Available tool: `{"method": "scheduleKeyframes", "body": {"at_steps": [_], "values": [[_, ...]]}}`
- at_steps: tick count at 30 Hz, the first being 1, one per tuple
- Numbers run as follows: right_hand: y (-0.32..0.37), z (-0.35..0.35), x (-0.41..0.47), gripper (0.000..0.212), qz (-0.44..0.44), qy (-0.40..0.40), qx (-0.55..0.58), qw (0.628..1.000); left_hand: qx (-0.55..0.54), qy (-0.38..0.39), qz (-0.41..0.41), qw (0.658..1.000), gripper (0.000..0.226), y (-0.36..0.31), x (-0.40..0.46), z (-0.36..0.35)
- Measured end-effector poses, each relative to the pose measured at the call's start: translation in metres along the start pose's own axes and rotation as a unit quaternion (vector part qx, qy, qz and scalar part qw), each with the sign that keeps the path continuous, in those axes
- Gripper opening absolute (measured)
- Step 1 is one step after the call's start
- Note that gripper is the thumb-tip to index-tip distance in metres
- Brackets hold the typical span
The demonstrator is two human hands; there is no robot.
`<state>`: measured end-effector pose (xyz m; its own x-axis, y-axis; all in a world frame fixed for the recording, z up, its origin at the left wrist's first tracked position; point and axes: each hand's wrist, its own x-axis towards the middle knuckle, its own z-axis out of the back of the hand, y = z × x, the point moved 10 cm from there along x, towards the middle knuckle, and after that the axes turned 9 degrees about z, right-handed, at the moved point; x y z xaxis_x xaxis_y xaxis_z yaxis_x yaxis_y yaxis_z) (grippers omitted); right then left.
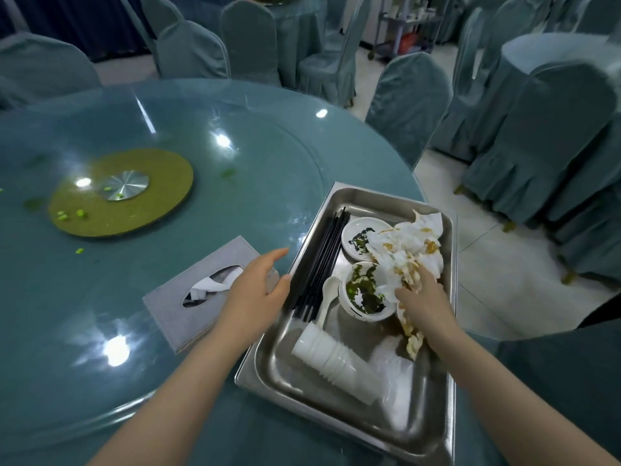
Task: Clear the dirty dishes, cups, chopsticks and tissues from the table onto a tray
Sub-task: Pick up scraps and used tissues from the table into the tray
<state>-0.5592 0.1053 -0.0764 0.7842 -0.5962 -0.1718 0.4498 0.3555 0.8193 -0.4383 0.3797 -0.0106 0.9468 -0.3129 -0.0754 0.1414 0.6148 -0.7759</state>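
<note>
Head view: right hand (421, 294) grasps stained tissues (408, 250) over the steel tray (336, 401) holding bowls, black chopsticks (322, 260), stacked cups (336, 359); left hand (258, 285) relaxed, fingers straight, beside the tray rim.

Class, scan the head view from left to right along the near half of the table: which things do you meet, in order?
Green turntable mat → grey tissue box → left hand → black chopsticks → white spoon → dirty bowl → right hand, resting on the stained tissues.
</note>
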Motion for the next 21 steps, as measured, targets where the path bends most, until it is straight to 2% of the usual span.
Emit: {"method": "scheduleKeyframes", "body": {"at_steps": [4,9,11,14,17,21], "values": [[0.044,-0.031,-0.02,0.067,0.078,0.067,-0.072,0.992,0.001,-0.023,0.029,0.999,0.043,0.024,-0.017,0.021],[0.085,-0.094,-0.038,0.063,0.125,0.149,-0.063,0.979,-0.005,-0.065,0.048,0.997,0.04,0.054,-0.038,0.068],[0.101,-0.122,-0.044,0.062,0.153,0.183,-0.081,0.968,-0.01,-0.087,0.082,0.993,0.041,0.075,-0.048,0.085],[0.133,-0.167,-0.05,0.061,0.226,0.228,-0.119,0.939,-0.003,-0.106,0.13,0.986,0.045,0.109,-0.062,0.105],[0.165,-0.207,-0.047,0.057,0.307,0.23,-0.165,0.909,0.008,-0.107,0.149,0.983,0.048,0.128,-0.075,0.118],[0.174,-0.262,-0.03,0.048,0.321,0.265,-0.279,0.866,0.019,-0.128,0.176,0.976,0.048,0.146,-0.086,0.14]]}}
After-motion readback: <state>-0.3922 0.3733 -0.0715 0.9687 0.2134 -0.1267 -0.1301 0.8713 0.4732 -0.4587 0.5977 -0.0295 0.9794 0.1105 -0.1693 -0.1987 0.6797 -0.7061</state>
